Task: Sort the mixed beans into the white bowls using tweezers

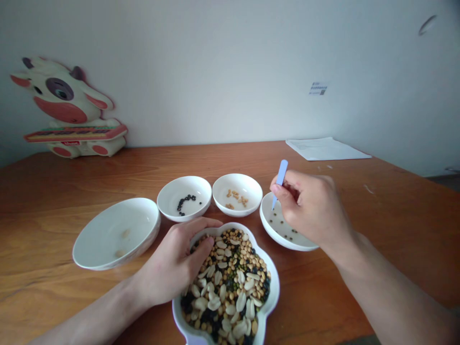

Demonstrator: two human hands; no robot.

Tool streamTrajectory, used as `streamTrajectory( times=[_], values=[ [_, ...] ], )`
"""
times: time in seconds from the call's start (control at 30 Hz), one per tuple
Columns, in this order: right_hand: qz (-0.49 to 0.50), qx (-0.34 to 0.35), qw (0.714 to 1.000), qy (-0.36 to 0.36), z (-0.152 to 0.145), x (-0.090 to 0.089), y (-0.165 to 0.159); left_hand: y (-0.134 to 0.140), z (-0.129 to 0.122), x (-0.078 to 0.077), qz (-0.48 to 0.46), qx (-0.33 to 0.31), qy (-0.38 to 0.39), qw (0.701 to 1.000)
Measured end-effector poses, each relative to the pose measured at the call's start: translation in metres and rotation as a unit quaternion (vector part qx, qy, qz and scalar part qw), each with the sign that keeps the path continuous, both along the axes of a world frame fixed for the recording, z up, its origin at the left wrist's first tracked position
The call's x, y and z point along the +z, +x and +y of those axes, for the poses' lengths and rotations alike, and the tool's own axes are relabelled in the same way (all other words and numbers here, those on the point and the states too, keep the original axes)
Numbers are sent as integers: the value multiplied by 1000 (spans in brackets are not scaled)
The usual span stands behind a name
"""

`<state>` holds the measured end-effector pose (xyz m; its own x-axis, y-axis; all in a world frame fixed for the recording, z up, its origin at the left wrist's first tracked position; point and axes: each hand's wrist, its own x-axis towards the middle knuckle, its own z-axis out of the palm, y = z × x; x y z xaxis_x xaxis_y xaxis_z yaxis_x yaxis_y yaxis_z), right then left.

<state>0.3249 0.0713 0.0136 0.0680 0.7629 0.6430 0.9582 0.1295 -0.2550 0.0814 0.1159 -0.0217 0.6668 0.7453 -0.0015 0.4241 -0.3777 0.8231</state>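
Note:
My right hand (309,201) pinches a pale blue pair of tweezers (282,172), tip down inside the rightmost white bowl (268,225). Several small green beans are scattered in that bowl; whether the tips hold one, I cannot make out. With its fingers over the upper left rim, my left hand (183,256) grips a white scalloped tray (275,282). Mixed peanuts (240,302), yellow soybeans, black beans and small green beans fill the tray.
Behind the tray stand a bowl with black beans (185,203) and a bowl with soybeans (235,195). A larger bowl (84,244) at left holds a couple of peanuts. A cow toy keyboard (79,129) and white papers (327,149) lie farther back on the wooden table (395,230).

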Motion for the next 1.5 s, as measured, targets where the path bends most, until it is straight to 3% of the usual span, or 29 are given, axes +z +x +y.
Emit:
streamTrajectory(
  times=[0.17, 0.4, 0.5, 0.63, 0.8, 0.9, 1.2, 1.5],
  values=[
    [6, -17, 1000, 2, 0, 0, -1, 1, -2, -1, -20, 12, -10, 1000],
    [19, -51, 997, -58, 2, -1, 0, 2, -4, 0, -32, 28, -18, 999],
    [21, -33, 998, -51, 2, -1, -1, 2, -3, 2, -29, 21, -10, 999],
    [59, 105, 993, 0, -4, -3, -8, 1, -2, 1, -19, 11, 4, 1000],
    [117, 348, 930, -14, -11, -10, -25, -1, -1, -3, -16, -3, 20, 1000],
    [111, 408, 904, -61, -11, -13, -32, -1, -1, -1, -17, -13, 11, 1000],
    [81, 368, 917, -131, -10, -15, -33, 0, -1, -1, -24, -11, 4, 1000],
    [62, 357, 921, -144, -8, -17, -34, 1, -1, -1, -22, -9, -6, 1000]
  ],
)
